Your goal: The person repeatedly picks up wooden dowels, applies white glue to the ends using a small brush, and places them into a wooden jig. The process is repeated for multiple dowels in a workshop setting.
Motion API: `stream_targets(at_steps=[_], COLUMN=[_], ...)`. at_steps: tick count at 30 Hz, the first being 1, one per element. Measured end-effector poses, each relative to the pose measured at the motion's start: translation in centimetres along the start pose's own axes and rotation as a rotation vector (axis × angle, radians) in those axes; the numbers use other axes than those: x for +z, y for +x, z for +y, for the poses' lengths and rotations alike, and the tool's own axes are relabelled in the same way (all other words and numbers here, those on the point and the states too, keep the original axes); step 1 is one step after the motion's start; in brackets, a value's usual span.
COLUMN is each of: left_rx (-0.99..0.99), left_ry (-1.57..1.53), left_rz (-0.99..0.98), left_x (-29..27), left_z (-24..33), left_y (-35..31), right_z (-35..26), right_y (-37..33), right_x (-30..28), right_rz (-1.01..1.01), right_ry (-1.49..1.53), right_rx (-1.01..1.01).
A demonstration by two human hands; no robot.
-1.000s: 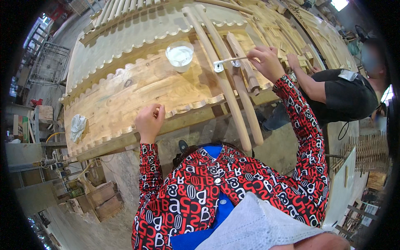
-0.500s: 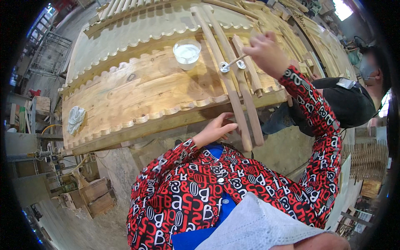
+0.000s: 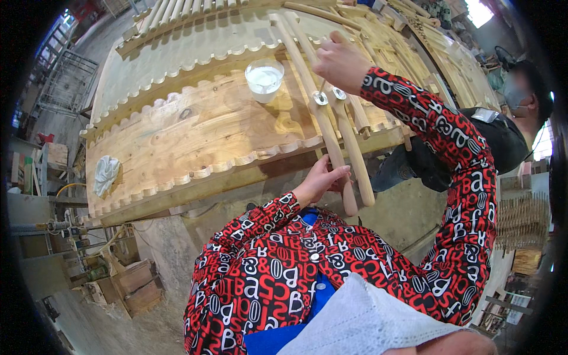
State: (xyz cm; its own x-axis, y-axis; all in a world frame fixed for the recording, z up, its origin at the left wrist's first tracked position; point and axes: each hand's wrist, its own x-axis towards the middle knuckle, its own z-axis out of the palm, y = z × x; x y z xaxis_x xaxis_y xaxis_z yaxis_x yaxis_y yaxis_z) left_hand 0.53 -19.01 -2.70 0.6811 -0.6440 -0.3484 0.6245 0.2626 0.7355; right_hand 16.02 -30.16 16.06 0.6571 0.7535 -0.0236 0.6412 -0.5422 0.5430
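Note:
Two long, rounded wooden poles lie side by side over the workbench edge, each with an oval slot smeared white. My left hand (image 3: 321, 180) grips the left wooden pole (image 3: 331, 133) near its closer end, thumb across the top. Above the slots, my right hand (image 3: 342, 64) is closed round a thin stick (image 3: 322, 86), its lower tip at the white-coated slot of the left pole. The right wooden pole (image 3: 352, 148) lies beside it, untouched. A translucent cup (image 3: 264, 81) of white liquid stands on the bench left of the poles.
The plywood workbench (image 3: 195, 130) carries scalloped wooden strips along its length. A crumpled white cloth (image 3: 107, 174) lies at its left end. More wooden rods (image 3: 189, 9) rest at the back. A masked person (image 3: 503, 145) in dark clothes is close on the right.
My left hand has moved right and closed on the left pole. My right hand has shifted left, and the stick now stands steeper over the slot.

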Motion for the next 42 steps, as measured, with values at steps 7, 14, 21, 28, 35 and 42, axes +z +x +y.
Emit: stream_targets(at_steps=[7,14,21,28,35,42], left_rx=[-0.018,-0.066,-0.032,-0.010,-0.072,-0.247], left_ry=[-0.020,-0.014,-0.003,-0.007,0.039,0.398], left_rz=[-0.067,-0.085,-0.085,-0.074,-0.080,-0.271], left_x=[-0.7,-0.9,-1.0,-1.2,-2.7,-8.6], left_z=[0.1,0.6,0.8,0.5,-0.2,-1.6], left_y=[0.4,0.6,0.8,1.3,2.5,0.4], right_z=[2.0,-1.6,-1.2,0.0,-0.1,-6.8], right_y=[-6.6,-9.1,-8.9,-8.9,-9.7,-3.4], right_x=[4.4,12.6,15.5,15.6,12.1,5.4], right_rz=[0.458,0.414,0.338,0.264,0.131,0.123], right_ry=[0.165,1.058,1.122,1.133,1.627,1.468], right_rx=[0.254,0.745,0.641,0.618,0.463,0.642])
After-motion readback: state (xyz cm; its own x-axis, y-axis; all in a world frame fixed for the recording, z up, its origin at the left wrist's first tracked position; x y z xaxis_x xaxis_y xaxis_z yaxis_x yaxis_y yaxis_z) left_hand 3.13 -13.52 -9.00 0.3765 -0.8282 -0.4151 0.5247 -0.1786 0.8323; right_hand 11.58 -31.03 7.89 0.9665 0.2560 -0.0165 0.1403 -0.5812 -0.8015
